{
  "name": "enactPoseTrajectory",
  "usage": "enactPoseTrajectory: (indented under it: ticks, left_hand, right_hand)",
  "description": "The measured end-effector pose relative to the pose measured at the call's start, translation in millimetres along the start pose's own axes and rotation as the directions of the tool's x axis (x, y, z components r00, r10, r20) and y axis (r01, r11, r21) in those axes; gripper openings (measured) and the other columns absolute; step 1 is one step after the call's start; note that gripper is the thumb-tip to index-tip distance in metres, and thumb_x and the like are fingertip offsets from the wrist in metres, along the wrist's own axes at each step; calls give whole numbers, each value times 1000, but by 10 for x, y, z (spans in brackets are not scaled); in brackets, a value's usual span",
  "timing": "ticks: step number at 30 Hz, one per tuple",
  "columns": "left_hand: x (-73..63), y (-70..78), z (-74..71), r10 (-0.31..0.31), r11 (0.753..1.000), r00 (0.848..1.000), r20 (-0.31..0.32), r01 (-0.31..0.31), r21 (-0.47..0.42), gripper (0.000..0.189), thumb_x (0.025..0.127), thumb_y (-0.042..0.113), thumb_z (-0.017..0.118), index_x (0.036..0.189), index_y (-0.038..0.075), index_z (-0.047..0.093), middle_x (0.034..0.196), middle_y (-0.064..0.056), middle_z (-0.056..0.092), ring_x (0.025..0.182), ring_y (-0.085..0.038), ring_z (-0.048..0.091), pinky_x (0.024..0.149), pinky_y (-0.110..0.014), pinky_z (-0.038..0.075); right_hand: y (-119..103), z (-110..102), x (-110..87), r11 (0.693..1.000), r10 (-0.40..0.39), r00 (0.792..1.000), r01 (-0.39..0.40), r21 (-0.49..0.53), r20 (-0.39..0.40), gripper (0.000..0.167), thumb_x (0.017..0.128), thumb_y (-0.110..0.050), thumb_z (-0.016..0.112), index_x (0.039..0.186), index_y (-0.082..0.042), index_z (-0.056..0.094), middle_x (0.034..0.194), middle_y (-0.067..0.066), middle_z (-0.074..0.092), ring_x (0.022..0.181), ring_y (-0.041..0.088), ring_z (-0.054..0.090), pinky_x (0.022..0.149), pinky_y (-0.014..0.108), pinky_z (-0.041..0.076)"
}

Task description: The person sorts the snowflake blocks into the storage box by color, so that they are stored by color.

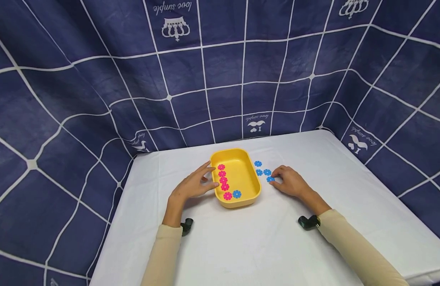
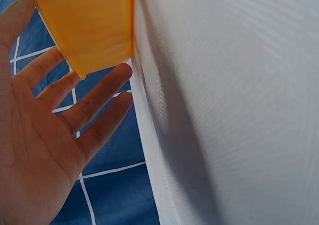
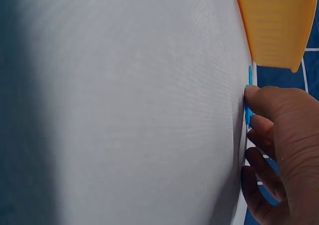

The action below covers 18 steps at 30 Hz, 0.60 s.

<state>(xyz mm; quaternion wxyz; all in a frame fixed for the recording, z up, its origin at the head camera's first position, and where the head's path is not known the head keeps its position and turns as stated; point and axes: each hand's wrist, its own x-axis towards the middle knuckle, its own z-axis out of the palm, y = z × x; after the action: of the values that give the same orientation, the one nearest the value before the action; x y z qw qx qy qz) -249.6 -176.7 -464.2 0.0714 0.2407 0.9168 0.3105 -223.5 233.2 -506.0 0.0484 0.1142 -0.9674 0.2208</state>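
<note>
- We seem to be picking up: our right grip pinches a blue disc.
- Beside our loosely spread left grip: the yellow tray.
- Next calls for a lift.

The rounded yellow plastic tray is one plain colour all over (it looks more orange in both wrist views). The five flat, flower-shaped pink pieces are bright, hot pink. The five flat, flower-shaped blue pieces are bright sky blue. The smooth white tablecloth is plain. The dark blue cloth curtain has thin white lines making big squares, with little white diamonds where some lines cross. It also has white crowns, white moustaches and curly white words. The long cloth sleeves are plain cream, and the small wrist gadgets are black.
</note>
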Motion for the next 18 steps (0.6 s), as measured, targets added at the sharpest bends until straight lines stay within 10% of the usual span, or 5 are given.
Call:
enactPoseTrajectory:
  ticks: [18]
  left_hand:
    - [-3, -6, -7, 16, 1000, 1000, 10, -16, 6, 80, 95, 60, 75, 160, 18, 53, 178, 6, 25, 126, -25, 69, 110, -55, 53]
  right_hand:
    - [-68, -109, -28, 999, -7, 1000, 8, -37, 19, 29, 93, -31, 86, 110, -9, 78, 117, 8, 71, 103, 27, 68, 99, 53, 59]
